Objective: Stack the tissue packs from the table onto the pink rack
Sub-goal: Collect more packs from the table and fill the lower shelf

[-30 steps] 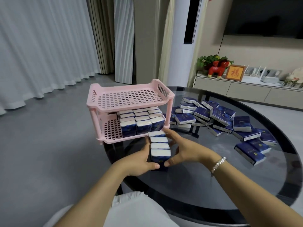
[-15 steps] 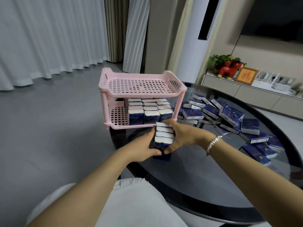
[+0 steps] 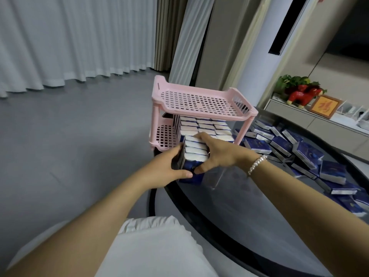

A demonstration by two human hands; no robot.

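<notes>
The left hand (image 3: pixel 169 166) and right hand (image 3: pixel 217 152) cover both sides of the held row of tissue packs (image 3: pixel 194 151), so how the fingers lie behind it is hidden, and the packs on the pink rack (image 3: pixel 199 100) sit partly behind this row and under the top shelf, so they cannot be counted. The round table (image 3: pixel 259 206) and the loose packs (image 3: pixel 299 154) run off the right edge, print unreadable.

No readable text; framed picture (image 3: pixel 325 106) bears a red character (too blurred), tissue packs (image 3: pixel 307 154) print illegible.
</notes>
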